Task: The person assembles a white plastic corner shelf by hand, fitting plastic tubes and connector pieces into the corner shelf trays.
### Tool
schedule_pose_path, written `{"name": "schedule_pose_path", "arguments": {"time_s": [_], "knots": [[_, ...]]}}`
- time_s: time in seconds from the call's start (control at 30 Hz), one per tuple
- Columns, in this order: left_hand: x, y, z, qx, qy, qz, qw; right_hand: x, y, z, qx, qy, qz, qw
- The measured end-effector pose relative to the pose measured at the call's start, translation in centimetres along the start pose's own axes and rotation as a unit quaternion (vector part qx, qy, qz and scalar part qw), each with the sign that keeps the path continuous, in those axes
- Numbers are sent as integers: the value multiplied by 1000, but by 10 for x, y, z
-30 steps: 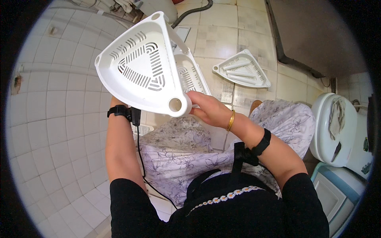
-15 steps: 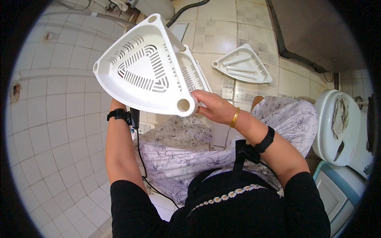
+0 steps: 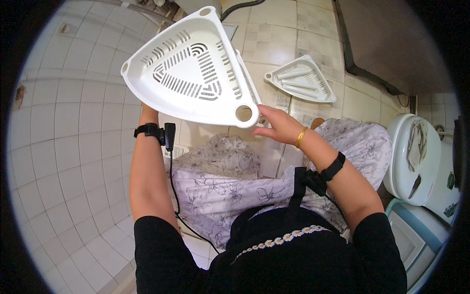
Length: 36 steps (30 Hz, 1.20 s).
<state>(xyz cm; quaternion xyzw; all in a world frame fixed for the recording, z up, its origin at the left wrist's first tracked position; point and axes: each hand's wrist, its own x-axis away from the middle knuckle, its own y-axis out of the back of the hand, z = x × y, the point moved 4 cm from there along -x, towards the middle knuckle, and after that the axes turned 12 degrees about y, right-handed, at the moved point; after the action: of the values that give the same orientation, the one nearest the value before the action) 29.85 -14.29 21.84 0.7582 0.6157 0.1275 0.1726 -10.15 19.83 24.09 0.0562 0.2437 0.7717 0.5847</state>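
Observation:
A white plastic corner rack (image 3: 183,68) is held up in front of me. Its top tier is a slotted, three-cornered tray with a round hole at each corner, and a sliver of a lower tier shows behind its right edge. My right hand (image 3: 280,126) grips the rack near its closest right corner, fingers partly hidden behind it and thumb below. Under the left side of the tray, my left hand (image 3: 149,110) is mostly covered, so its fingers cannot be seen. A separate white triangular tray (image 3: 306,93) lies on the floor beyond my right hand, with several white tubes (image 3: 296,84) inside.
White tiled wall (image 3: 63,147) rises at the left. A white toilet (image 3: 416,181) with a cloth (image 3: 417,147) on its lid stands at the right, beside a blue-edged white cabinet (image 3: 411,240). A dark hose (image 3: 240,9) crosses the far floor.
The rack has moved right and slightly away from me, and tilted so its lower tier is mostly covered by the top tray. My right hand has moved right with it.

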Motion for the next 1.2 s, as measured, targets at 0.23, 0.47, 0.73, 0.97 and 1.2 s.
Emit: {"name": "schedule_pose_path", "arguments": {"time_s": [0.23,0.47,0.73,0.97,1.2], "knots": [[4,5,-1,2,-14,-8,1000,4,-13,-42,32,-76,67,994],[4,7,-2,3,-21,-11,1000,-7,-28,-45,111,11,20,994],[2,7,0,6,-31,-12,999,-3,-23,-59,56,-29,34,997],[3,15,4,-1,-43,-9,999,-7,-14,-51,104,1,56,993],[13,1,-14,-9,-34,-15,999,-6,-9,-48,182,-63,47,980]]}}
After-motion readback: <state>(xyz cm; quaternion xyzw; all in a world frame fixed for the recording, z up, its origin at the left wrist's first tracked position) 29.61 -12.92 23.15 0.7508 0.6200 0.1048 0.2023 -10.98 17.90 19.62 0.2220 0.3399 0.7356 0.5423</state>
